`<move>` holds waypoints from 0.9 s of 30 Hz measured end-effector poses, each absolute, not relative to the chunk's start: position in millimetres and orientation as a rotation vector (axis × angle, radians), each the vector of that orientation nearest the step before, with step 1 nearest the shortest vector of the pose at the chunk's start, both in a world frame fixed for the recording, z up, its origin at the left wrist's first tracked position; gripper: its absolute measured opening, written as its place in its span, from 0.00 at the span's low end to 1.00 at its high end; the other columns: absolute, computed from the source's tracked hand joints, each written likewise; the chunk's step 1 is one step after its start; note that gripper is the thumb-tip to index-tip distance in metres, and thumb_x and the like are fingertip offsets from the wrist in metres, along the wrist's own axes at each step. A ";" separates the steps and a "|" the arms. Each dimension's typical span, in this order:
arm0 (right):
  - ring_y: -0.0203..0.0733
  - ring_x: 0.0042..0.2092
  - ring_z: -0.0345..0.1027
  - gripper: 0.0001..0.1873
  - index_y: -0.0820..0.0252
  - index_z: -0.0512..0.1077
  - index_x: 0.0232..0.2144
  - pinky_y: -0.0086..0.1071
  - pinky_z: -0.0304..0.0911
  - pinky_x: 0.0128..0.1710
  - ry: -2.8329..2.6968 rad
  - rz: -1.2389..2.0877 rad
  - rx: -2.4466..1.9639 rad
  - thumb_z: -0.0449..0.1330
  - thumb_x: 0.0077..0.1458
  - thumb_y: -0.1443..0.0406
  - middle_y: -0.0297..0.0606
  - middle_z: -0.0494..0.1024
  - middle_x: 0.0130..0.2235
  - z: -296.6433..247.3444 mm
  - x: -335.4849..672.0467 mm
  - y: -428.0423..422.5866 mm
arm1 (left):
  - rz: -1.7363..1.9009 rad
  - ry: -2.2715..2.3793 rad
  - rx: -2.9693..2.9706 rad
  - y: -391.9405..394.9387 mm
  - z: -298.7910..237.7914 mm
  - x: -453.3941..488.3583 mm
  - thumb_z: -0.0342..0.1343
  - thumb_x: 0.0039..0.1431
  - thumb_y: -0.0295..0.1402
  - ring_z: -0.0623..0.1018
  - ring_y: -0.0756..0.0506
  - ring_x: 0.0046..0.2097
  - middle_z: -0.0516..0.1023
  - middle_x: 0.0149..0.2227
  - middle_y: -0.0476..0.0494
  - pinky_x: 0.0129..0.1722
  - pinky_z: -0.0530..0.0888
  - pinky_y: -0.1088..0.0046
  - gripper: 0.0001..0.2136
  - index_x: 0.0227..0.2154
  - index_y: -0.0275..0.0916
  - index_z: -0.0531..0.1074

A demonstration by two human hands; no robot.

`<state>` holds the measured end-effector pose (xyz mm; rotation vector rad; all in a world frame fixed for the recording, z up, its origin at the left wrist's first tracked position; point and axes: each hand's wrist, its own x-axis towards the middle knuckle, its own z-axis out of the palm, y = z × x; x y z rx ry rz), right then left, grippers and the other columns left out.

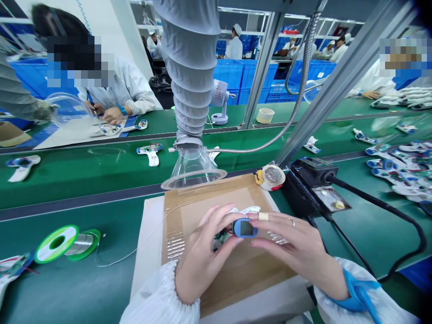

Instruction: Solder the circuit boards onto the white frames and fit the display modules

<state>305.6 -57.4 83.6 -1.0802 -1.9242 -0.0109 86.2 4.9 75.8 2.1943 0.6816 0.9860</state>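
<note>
Over a cardboard-covered board (pixel 216 288), both hands hold one device, a white pistol-shaped shell like a forehead thermometer's. Its blue-framed display (pixel 245 228) faces me, with green circuit board and a red wire showing just left of it. My left hand (pixel 205 247) is closed around the device's left side, thumb below and fingers above. At the display's right edge, my right hand (pixel 293 238) grips with its fingertips; a finger wears a beige wrap and another a ring. The fingers cover much of the shell. A blue wrist strap (pixel 357 288) circles my right wrist.
A clear fume hood (pixel 194 168) hangs just beyond the board. Left lies a solder spool (pixel 67 243), its wire trailing onto the board. A black soldering station (pixel 307 184) and a round tin (pixel 271 177) stand right. Similar half-shells (pixel 401 168) pile far right. A co-worker (pixel 114 90) works opposite.
</note>
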 end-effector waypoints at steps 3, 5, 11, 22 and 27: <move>0.38 0.43 0.83 0.10 0.56 0.77 0.48 0.26 0.79 0.47 -1.858 -0.017 -1.142 0.64 0.65 0.69 0.35 0.87 0.43 83.7 304.7 -53.1 | 1.007 0.636 2.311 3.7 76.8 87.6 0.54 0.74 0.30 0.80 0.45 0.60 0.83 0.54 0.45 0.72 0.65 0.57 0.25 0.68 0.46 0.55; 0.37 0.41 0.83 0.06 0.55 0.76 0.44 0.26 0.78 0.45 -1.875 -0.005 -1.155 0.62 0.66 0.70 0.34 0.86 0.40 83.2 304.4 -50.6 | 1.010 0.630 2.379 2.8 77.5 88.0 0.53 0.74 0.29 0.81 0.46 0.59 0.83 0.55 0.44 0.72 0.65 0.57 0.25 0.69 0.45 0.54; 0.41 0.54 0.77 0.05 0.54 0.71 0.41 0.32 0.76 0.52 -1.950 0.178 -1.234 0.56 0.69 0.68 0.43 0.78 0.50 84.4 304.0 -51.7 | 0.988 0.679 2.350 0.4 76.4 90.5 0.55 0.73 0.29 0.82 0.46 0.57 0.83 0.54 0.47 0.72 0.65 0.56 0.25 0.68 0.47 0.55; 0.50 0.60 0.74 0.28 0.51 0.72 0.60 0.52 0.66 0.67 -2.066 -0.341 -1.096 0.65 0.61 0.75 0.40 0.81 0.51 50.5 314.7 -63.5 | 1.003 0.750 1.984 -3.8 74.5 86.6 0.62 0.69 0.38 0.79 0.43 0.61 0.80 0.59 0.46 0.68 0.71 0.58 0.28 0.67 0.53 0.60; 0.48 0.56 0.77 0.24 0.50 0.78 0.53 0.49 0.72 0.64 -1.877 -0.365 -1.117 0.69 0.57 0.75 0.38 0.80 0.48 64.5 305.9 -63.8 | 0.748 0.838 1.394 -8.0 69.4 91.5 0.48 0.74 0.51 0.77 0.37 0.63 0.74 0.63 0.36 0.50 0.84 0.67 0.26 0.65 0.41 0.68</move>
